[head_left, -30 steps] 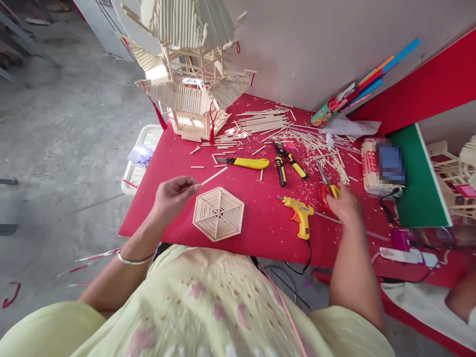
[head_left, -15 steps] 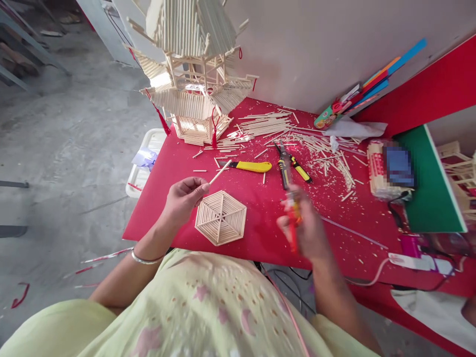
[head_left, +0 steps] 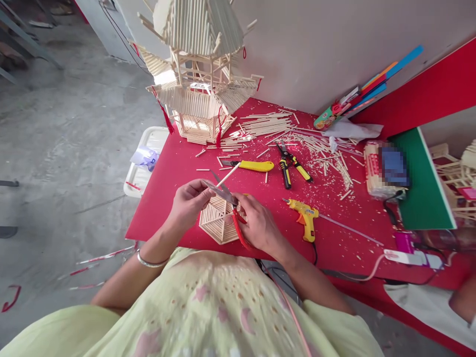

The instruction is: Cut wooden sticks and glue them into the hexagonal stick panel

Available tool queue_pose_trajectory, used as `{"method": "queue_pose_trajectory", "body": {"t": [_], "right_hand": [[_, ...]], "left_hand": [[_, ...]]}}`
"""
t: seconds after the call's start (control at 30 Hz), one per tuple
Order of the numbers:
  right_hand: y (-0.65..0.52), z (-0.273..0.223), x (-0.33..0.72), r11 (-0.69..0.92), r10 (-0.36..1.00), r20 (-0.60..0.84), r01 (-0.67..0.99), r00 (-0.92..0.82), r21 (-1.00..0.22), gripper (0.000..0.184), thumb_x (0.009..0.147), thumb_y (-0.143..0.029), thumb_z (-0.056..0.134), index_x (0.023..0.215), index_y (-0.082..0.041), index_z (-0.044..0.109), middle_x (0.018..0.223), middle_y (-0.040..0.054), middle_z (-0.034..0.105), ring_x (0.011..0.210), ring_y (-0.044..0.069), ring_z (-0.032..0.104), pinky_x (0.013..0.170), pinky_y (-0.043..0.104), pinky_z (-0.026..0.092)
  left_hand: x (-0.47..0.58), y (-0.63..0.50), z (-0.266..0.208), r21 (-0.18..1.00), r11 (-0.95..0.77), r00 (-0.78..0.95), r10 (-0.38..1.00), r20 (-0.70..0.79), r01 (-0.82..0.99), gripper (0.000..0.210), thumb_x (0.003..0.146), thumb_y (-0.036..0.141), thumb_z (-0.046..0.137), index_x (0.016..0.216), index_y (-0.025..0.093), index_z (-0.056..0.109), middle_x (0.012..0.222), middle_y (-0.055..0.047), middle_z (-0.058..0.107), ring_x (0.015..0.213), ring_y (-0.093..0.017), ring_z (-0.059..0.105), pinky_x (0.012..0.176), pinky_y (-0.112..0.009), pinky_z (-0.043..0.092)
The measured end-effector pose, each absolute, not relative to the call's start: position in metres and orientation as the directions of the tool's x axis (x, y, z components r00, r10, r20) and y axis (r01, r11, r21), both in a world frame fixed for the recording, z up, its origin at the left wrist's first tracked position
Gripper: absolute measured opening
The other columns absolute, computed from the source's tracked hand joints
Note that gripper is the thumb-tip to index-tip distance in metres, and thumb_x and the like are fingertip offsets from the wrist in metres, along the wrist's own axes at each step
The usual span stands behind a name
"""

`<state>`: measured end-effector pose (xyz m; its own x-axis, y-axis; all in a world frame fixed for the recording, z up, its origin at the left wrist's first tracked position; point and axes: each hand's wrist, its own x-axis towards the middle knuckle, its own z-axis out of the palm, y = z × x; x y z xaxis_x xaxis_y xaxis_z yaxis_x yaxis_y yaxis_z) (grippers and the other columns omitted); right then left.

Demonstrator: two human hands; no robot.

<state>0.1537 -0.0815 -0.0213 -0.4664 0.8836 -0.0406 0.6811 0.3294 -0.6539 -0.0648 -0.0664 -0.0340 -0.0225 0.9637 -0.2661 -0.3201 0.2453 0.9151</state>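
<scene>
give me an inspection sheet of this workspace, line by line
surface: red table, strewn with wood chips and offcuts
job's things: thin stick in the left hand; red-handled scissors in the right hand, blades at the stick; hexagonal stick panel flat beneath both hands
clutter: yellow utility knife, yellow-handled pliers, yellow glue gun, loose stick pile, stick pagoda model, green board
grippers: both hands closed in a grip on their items
cables: black glue gun cord drops over the front edge; a pale cable at right
surroundings: concrete floor, grey wall, white tray beside the table
</scene>
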Motion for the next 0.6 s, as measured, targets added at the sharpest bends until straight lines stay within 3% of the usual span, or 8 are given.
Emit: {"method": "queue_pose_trajectory", "body": {"t": [0.2,0.33,0.5,0.6], "right_hand": [[-0.080,-0.022,0.152,0.326,0.884,-0.048,0.686,-0.465,-0.650,0.058,0.102,-0.053,0.063,0.151,-0.024,0.051,0.129,0.0131,0.070,0.112,0.028,0.068,0.097,0.041,0.055],[-0.078,-0.024,0.154,0.313,0.884,-0.055,0.676,-0.464,-0.667,0.057,0.102,-0.050,0.064,0.151,-0.024,0.051,0.134,0.0123,0.071,0.113,0.028,0.069,0.097,0.040,0.055],[-0.079,-0.036,0.154,0.302,0.899,-0.041,0.686,-0.435,-0.662,0.044,0.101,-0.033,0.061,0.143,-0.020,0.057,0.124,0.0123,0.075,0.103,0.026,0.072,0.088,0.035,0.056],[-0.081,-0.040,0.155,0.309,0.907,-0.017,0.693,-0.420,-0.652,0.043,0.099,-0.027,0.060,0.141,-0.021,0.059,0.113,0.0108,0.076,0.093,0.024,0.072,0.083,0.033,0.055]], "left_hand": [[-0.065,-0.065,-0.044,0.930,0.236,-0.003,0.969,-0.247,-0.281,0.038,0.073,0.048,0.093,0.082,0.016,0.075,0.067,-0.002,0.061,0.054,-0.008,0.044,0.050,-0.023,0.029],[-0.066,-0.065,-0.047,0.958,0.205,0.019,0.979,-0.205,-0.203,0.032,0.081,0.047,0.088,0.086,0.017,0.077,0.062,0.001,0.055,0.053,-0.008,0.040,0.050,-0.023,0.028],[-0.064,-0.067,-0.031,0.986,-0.041,0.031,0.999,0.037,0.159,0.024,0.092,0.041,0.076,0.090,0.018,0.080,0.081,-0.007,0.072,0.072,-0.016,0.061,0.066,-0.027,0.046],[-0.061,-0.067,-0.022,0.924,-0.162,0.057,0.987,0.152,0.347,0.026,0.095,0.038,0.068,0.083,0.018,0.080,0.081,-0.009,0.074,0.071,-0.018,0.062,0.066,-0.028,0.046]]}}
